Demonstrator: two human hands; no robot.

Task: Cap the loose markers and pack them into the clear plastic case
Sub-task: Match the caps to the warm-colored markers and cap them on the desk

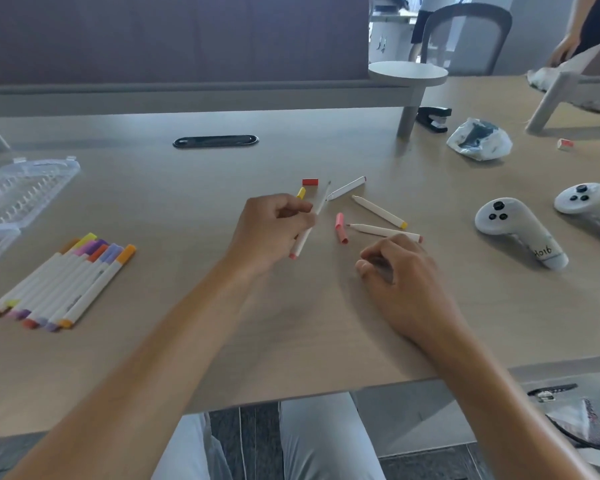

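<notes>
Four loose markers: three white uncapped felt-tip markers lay at centre frame on the pale wooden tabletop (291, 323), namely one with a yellow end (378, 211), one with a red end (383, 231) and one pointing up-right (347, 188); a fourth was held.
Left hand: the left hand (274, 230) was curled round a slim white marker with a pink end (307, 225), tip up and uncapped.
Right hand: the right hand (395, 268) rested on the tabletop, fingers loosely curled and holding nothing, just below the red-ended marker.
Caps: a pink cylindrical cap (341, 227) lay between the two hands; a red cap (310, 182) and a yellow cap (301, 193) lay just above the left hand.
Capped set: a row of capped markers in yellow, purple and orange (63, 282) lay at lower left of the frame.
Case: the clear plastic case (18, 192) sat open at the left edge, well apart from the loose markers.
Handling: the markers looked light, stiff and smooth, apt to roll; they were best pinched mid-barrel, clear of the wet tip.
Cap grip: the caps looked small and slippery, and probably needed a fingertip pinch at the closed end, pushed on straight.
</notes>
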